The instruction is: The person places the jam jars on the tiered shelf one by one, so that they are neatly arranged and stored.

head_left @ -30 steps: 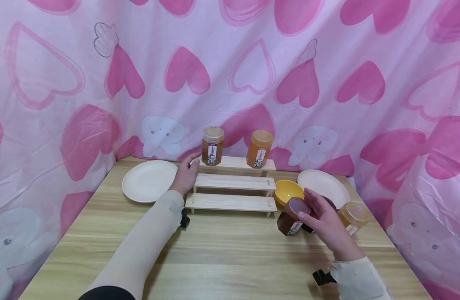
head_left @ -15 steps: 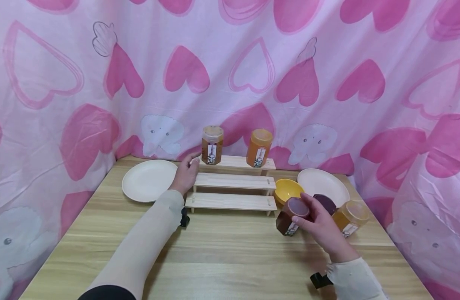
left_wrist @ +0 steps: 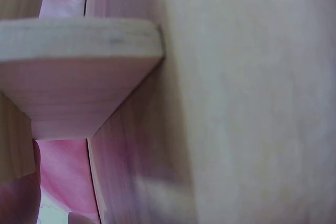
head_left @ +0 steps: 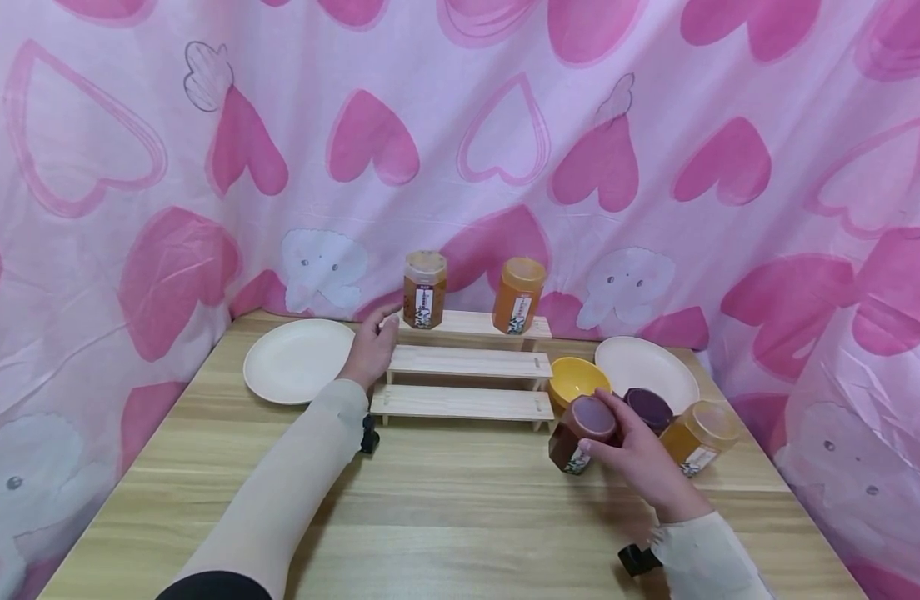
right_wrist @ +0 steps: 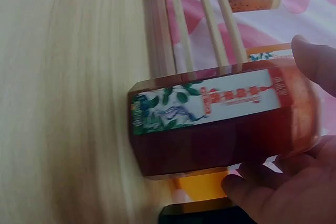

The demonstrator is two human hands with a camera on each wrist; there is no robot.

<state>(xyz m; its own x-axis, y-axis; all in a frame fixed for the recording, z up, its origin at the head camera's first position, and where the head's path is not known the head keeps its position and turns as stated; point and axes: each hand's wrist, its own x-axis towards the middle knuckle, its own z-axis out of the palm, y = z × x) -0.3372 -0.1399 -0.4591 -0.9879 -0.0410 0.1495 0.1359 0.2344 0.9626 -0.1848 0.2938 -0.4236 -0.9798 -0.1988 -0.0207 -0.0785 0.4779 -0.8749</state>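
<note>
My left hand (head_left: 373,348) grips the left end of a three-step wooden rack (head_left: 467,403). In the left wrist view, fingertips (left_wrist: 20,200) show beside one of its wooden supports. My right hand (head_left: 644,454) holds a dark red jar (head_left: 572,442) near its lid, with the thumb on one side and fingers on the other. In the right wrist view that jar (right_wrist: 210,124) shows a white label with green leaves. On the rack's top step stand a speckled brown jar (head_left: 425,292) and an orange jar (head_left: 518,298).
A dark-lidded jar (head_left: 649,410) and a yellow honey-coloured jar (head_left: 700,437) stand right of my right hand. Behind are a yellow bowl (head_left: 576,379) and a white plate (head_left: 640,362). Another white plate (head_left: 298,361) lies left of the rack. A pink heart-patterned curtain (head_left: 460,125) hangs behind.
My right hand has shifted slightly left and its fingers have closed around the dark red jar, which tilts a little more. The dark-lidded jar behind has come into view. The left hand stays put.
</note>
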